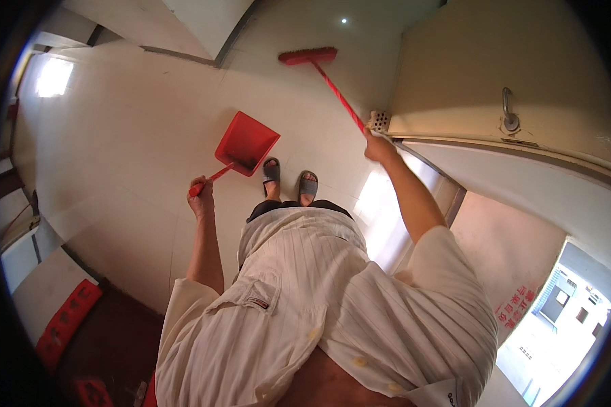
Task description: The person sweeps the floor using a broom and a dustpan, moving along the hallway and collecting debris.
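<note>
My left hand [201,196] is closed around the handle of a red plastic dustpan [247,140]. The pan is in front of my feet, its wide mouth pointing up and away from me, with some dark dirt near its back. Whether it touches the floor I cannot tell. My right hand [379,146] grips the red spiral-striped stick of a broom [336,91]. The broom's red head [308,56] with its short bristles lies farther off, at the upper middle of the view. A gap of tiled floor separates broom head and dustpan.
On the right stands an open cream door [489,66] with a metal lever handle [509,109]. A perforated brick [379,121] sits by its edge. The tiled floor [132,152] spreads left. A white stair-like corner [209,30] juts in above. A dark red door [112,330] is lower left.
</note>
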A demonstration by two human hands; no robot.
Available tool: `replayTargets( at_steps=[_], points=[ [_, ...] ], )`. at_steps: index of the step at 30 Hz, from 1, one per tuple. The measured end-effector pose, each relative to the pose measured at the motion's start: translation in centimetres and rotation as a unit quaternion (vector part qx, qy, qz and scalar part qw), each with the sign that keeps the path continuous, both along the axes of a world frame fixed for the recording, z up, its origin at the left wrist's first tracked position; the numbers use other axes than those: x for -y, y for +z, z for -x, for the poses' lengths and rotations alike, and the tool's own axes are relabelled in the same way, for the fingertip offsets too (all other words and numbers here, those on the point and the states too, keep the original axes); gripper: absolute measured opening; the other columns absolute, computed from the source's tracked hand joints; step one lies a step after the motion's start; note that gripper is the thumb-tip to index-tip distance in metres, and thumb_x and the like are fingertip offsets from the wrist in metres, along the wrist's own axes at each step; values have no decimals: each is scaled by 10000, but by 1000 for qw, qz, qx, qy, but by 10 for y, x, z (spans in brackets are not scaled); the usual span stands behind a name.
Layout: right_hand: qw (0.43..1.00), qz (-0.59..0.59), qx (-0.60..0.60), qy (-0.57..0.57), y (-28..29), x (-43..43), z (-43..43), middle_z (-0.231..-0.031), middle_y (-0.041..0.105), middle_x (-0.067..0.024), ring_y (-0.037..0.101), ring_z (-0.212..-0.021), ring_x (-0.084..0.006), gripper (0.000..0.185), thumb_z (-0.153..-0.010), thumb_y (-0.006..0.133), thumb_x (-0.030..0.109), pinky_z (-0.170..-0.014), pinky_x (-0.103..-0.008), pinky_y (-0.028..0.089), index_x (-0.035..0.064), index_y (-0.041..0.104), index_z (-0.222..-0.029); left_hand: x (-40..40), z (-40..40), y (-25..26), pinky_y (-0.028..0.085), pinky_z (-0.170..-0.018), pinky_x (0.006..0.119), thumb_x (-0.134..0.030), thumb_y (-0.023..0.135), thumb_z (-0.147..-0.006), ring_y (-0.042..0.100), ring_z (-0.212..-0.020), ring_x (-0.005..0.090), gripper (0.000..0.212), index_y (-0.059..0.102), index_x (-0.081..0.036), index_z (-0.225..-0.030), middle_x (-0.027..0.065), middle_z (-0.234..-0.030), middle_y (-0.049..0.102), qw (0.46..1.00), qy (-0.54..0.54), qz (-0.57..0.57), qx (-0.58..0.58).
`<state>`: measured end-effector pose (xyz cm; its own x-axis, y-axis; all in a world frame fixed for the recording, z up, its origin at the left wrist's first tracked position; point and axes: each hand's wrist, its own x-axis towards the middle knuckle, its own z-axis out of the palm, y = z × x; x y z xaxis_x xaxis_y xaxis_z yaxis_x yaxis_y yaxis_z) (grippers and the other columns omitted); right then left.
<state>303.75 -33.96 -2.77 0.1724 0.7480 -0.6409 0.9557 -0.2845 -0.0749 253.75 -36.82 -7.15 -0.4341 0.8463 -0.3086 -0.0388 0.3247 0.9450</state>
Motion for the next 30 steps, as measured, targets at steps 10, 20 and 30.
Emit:
replayTargets(
  at_steps=[10,20,30],
  points=[
    [984,160,5,-81,116,280,38,-879,609,-247,602,-838,-381,744,-735,462,101,-756,-453,466,222,169,-1408,-7,14,-30,438,-757,258,35,661,-726,520,-783,115,139,559,-56,-750,-5,-811,577,993,-92,-23,-66],
    [981,128,107,-97,83,270,39,-930,586,-216,595,-861,-378,728,-709,571,115,-769,-484,465,137,236,-1355,-17,31,-21,446,-737,258,0,671,-734,527,-779,113,113,582,-44,-789,-3,-803,582,978,-161,-59,-118],
    [996,14,-6,-87,137,223,2,-903,595,-197,614,-803,-312,606,-728,512,28,-722,-404,515,152,400,-1310,22,84,-1,460,-672,213,35,669,-731,546,-804,120,173,607,-40,-873,77,-973,597,998,-55,1,5]
  ],
)
